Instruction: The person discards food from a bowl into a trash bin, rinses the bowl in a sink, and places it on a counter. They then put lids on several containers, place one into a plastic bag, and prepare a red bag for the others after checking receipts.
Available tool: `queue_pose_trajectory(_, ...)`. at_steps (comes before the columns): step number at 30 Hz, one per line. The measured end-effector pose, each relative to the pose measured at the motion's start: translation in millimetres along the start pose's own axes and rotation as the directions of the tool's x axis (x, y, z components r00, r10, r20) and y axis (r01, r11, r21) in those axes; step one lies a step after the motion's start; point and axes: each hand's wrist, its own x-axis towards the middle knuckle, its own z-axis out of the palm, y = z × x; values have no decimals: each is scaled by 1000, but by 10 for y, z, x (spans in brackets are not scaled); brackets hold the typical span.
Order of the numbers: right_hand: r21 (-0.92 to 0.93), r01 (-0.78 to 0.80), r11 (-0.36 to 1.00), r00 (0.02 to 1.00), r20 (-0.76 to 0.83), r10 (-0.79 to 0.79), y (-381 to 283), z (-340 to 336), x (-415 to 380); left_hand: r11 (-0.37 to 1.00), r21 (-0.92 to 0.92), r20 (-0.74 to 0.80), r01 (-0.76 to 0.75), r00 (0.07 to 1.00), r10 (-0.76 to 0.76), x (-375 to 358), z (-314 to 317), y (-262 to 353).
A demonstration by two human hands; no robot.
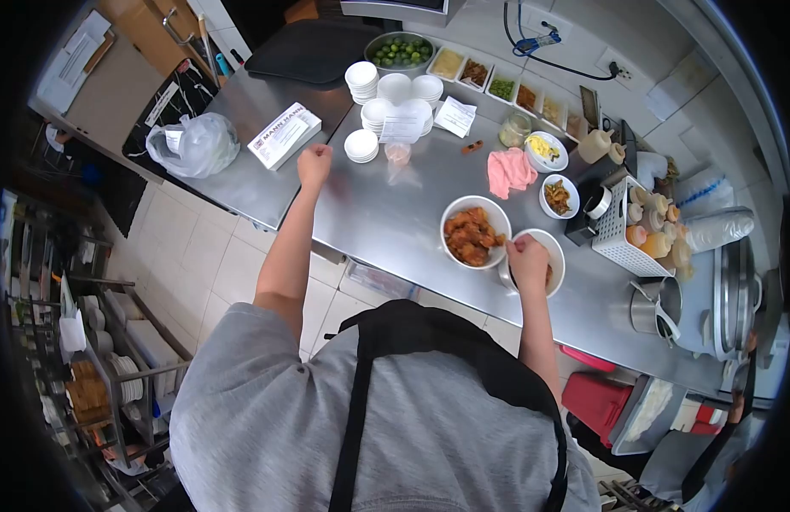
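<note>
My left hand (314, 162) is closed, fingers curled, above the counter beside a white printed box (284, 136). I see nothing in it. My right hand (526, 258) is over a white bowl (558, 256), its fingers drawn together near that bowl's left rim. What they hold, if anything, is hidden. Some brown food shows inside this bowl, partly covered by my hand. Touching or nearly touching it on the left stands another white bowl (446, 247) with glazed, reddish-brown fried pieces (473, 235).
Stacked white dishes (361, 147), a paper slip (402, 126) and a pink cloth (511, 173) lie farther back. Two small food bowls, one a bowl with yellow food (547, 151), stand near a white basket of squeeze bottles (621, 230). A plastic bag (194, 145) sits left.
</note>
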Motion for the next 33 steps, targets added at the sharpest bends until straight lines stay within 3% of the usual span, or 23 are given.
queue_pose_trajectory(2,164,112,980,993,21,-117,-92,44,76,996,-92,5,-14,1000,14,35,32,32)
queue_pose_trajectory(5,256,142,956,984,68,-164,-243,-205,181,985,-161,19,-63,998,67,-47,30,231)
queue_pose_trajectory(11,110,264,958,964,-54,-259,-303,-1534,525,934,-309,-50,-179,984,172,12,-213,788)
queue_pose_trajectory(15,73,378,923,899,-265,-348,-309,-2452,697,932,-252,-114,-263,964,241,6,-342,1102)
queue_pose_trajectory(18,154,427,891,879,-302,-369,-393,-2894,702,833,-264,-180,-486,873,453,-156,8,1458)
queue_pose_trajectory(19,77,443,893,860,-317,-399,-486,-2993,660,826,-194,-109,-528,849,517,-353,54,1774)
queue_pose_trajectory(20,0,455,891,840,-332,-429,-555,-3056,625,756,-298,-126,-583,809,574,-409,325,1910)
queue_pose_trajectory(21,2,457,890,839,-333,-430,-592,-3098,601,737,-203,-45,-645,758,651,-469,478,2091)
queue_pose_trajectory(22,-24,459,888,843,-302,-444,-616,-3138,580,770,-84,160,-633,754,637,-409,714,2182)
queue_pose_trajectory(24,-55,464,884,845,-274,-460,-641,-3173,561,882,128,429,-453,827,363,-239,1168,2326)
queue_pose_trajectory(25,-71,485,872,845,-221,-488,-648,-3170,541,882,125,428,-455,826,366,-90,1368,2354)
queue_pose_trajectory(26,-86,505,859,843,-165,-513,-652,-3162,519,970,101,515,-223,846,141,61,1566,2377)
queue_pose_trajectory(27,-89,505,859,842,-170,-512,-657,-3152,499,995,101,596,22,799,-78,155,1737,2377)
queue_pose_trajectory(29,-130,576,807,804,-87,-588,-656,-3127,459,995,95,555,34,828,-82,245,1989,2291)
queue_pose_trajectory(31,-145,551,822,821,-82,-565,-615,-3103,468,995,91,518,46,851,-87,342,2242,2119)
queue_pose_trajectory(33,-186,611,770,784,1,-621,-547,-3085,493,935,210,344,-287,916,205,377,2462,1939)
